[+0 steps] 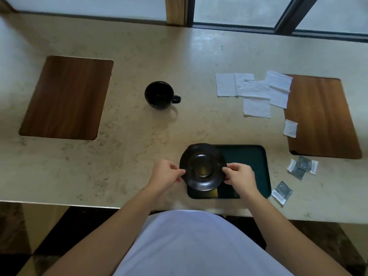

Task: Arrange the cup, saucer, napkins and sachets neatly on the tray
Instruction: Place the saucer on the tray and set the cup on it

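A black saucer (pixel 202 166) is held by its rim over the left end of the dark green tray (pixel 253 166). My left hand (pixel 168 174) pinches the saucer's left edge and my right hand (pixel 238 176) pinches its right edge. A black cup (pixel 159 95) stands upright on the counter, farther back, handle pointing right. Several white napkins (pixel 256 92) lie spread out at the back right. A white sachet (pixel 290 128) lies at the edge of the right wooden mat. Dark sachets (pixel 302 167) lie right of the tray, and another sachet (pixel 281 192) sits by its near right corner.
The beige stone counter (pixel 129 156) carries a wooden placemat (pixel 67 98) at the left and another wooden placemat (pixel 320 116) at the right. A window frame (pixel 239 26) runs along the back. The counter's front edge is just below the tray.
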